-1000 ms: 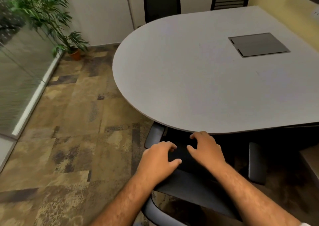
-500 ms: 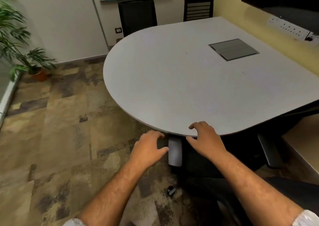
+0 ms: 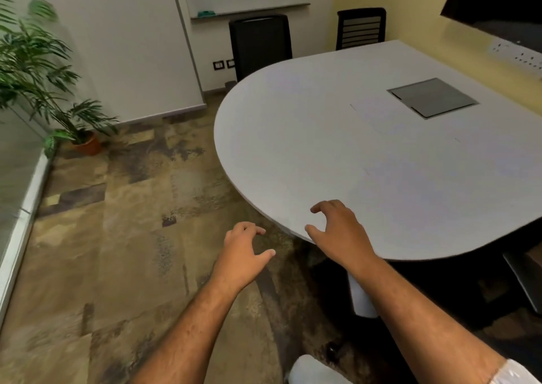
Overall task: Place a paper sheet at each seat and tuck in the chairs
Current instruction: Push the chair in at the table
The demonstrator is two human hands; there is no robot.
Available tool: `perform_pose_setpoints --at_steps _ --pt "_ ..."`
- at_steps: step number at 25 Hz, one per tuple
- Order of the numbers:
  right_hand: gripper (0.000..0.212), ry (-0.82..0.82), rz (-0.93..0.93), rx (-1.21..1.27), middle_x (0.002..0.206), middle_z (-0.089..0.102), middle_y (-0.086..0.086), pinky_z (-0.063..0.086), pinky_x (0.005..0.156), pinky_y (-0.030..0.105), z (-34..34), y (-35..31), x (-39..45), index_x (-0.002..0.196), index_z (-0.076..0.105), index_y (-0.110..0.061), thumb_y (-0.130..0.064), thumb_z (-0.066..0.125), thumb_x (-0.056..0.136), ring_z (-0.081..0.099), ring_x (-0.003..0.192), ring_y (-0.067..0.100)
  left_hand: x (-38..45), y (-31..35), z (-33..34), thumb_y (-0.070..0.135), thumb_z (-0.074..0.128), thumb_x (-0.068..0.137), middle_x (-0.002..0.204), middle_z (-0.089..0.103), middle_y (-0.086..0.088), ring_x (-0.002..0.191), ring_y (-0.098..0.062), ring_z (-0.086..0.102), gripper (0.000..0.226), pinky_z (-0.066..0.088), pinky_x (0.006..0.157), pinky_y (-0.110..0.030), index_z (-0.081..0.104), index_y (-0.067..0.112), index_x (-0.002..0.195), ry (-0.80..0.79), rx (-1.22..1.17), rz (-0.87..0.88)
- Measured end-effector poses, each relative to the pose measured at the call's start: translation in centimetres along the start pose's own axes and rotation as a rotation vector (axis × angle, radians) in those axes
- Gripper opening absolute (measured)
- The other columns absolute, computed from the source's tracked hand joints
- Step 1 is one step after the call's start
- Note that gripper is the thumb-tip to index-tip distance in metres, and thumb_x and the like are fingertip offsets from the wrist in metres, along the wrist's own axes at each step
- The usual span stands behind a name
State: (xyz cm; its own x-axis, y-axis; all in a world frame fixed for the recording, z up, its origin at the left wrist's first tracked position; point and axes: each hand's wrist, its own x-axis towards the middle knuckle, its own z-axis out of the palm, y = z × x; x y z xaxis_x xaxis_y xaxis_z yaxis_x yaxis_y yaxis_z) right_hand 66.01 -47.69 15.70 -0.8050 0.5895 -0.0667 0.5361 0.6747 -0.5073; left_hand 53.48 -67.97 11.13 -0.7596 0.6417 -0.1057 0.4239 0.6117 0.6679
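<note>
While both hands, left hand (image 3: 243, 254) and right hand (image 3: 341, 231), are hovering wide and empty, no paper is showing on the desk (image 3: 366, 160); far chair (image 3: 260, 46) is needing a square push

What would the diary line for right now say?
left hand: open, empty, over floor | right hand: open, empty, over table edge | paper sheets: none visible | two chairs at far side

Pale grey table (image 3: 366, 154), black chairs (image 3: 260, 44), mottled brown carpet (image 3: 117, 237)
</note>
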Motion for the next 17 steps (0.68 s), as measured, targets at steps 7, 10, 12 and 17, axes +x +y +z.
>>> perform_pose_setpoints --at_steps 7,10,12,17 --pt "0.043 0.023 -0.009 0.067 0.146 0.056 -0.003 0.052 0.102 0.047 5.3 -6.1 14.0 0.135 0.061 -0.029 -0.043 0.067 0.095 0.055 0.132 0.024 14.7 -4.4 -7.7 0.042 0.077 0.087 0.146 0.049 0.005 0.136 -0.018 0.04 0.058 0.034 0.101 -0.026 0.059 0.025 0.14 0.013 0.102 0.046" --pt "0.043 0.011 -0.014 0.093 0.146 0.056 -0.002 0.052 0.102 0.049 6.2 -8.5 21.7 0.135 0.061 -0.028 -0.042 0.068 0.094 0.055 0.132 0.025 21.5 -5.4 -11.6 0.043 0.077 0.087 0.146 0.05 0.005 0.136 -0.017 0.041 0.057 0.036 0.103 -0.027 0.06 0.026 0.139 0.057 0.129 0.065" --pt "0.044 0.004 -0.036 0.122 0.146 0.056 -0.003 0.052 0.104 0.049 6.5 -10.4 27.1 0.136 0.061 -0.027 -0.041 0.069 0.095 0.055 0.133 0.024 25.9 -6.2 -14.4 0.044 0.076 0.087 0.147 0.049 0.006 0.137 -0.014 0.039 0.058 0.034 0.103 -0.026 0.059 0.027 0.14 0.078 0.157 0.073" --pt "0.055 0.054 -0.064 0.195 0.151 0.055 -0.001 0.051 0.11 0.046 6.8 -15.1 38.0 0.145 0.056 -0.025 -0.041 0.072 0.095 0.054 0.138 0.023 34.6 -9.4 -20.0 0.044 0.077 0.088 0.148 0.049 0.008 0.127 0.0 0.032 0.062 0.032 0.102 -0.026 0.055 0.029 0.144 0.177 0.127 0.025"
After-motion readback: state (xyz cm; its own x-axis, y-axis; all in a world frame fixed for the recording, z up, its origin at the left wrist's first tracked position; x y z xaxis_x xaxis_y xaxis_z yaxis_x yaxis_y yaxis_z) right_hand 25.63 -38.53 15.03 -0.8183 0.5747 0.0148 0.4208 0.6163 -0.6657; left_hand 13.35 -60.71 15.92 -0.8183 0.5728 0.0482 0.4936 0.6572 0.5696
